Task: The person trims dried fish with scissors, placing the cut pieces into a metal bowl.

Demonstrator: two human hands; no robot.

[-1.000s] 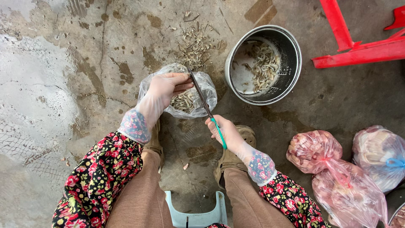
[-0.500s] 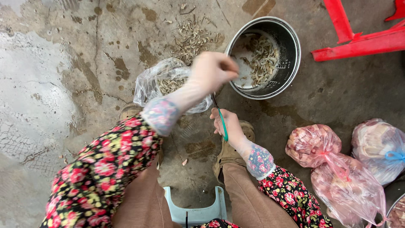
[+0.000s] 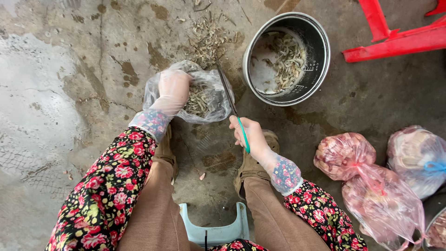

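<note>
Left hand (image 3: 173, 90), gloved, reaches into the clear bag (image 3: 204, 100) of small dried fish on the floor, fingers closing on fish; right hand (image 3: 248, 132) grasps green-handled scissors (image 3: 232, 109); steel pot (image 3: 288, 58) beside; pinch one fish, blades angled away

Thin clear plastic over the left hand (image 3: 173, 90) — a glossy glove, inside a crinkled see-through bag (image 3: 211, 100). Right hand (image 3: 248, 132) grips scissors (image 3: 231, 103): dark matt metal blades, smooth green plastic handle. The pot (image 3: 320, 56) is brushed metal, dull-shiny. Floor (image 3: 60, 93) is rough, stained concrete — floral cloth sleeves (image 3: 111, 186), matt.
</note>
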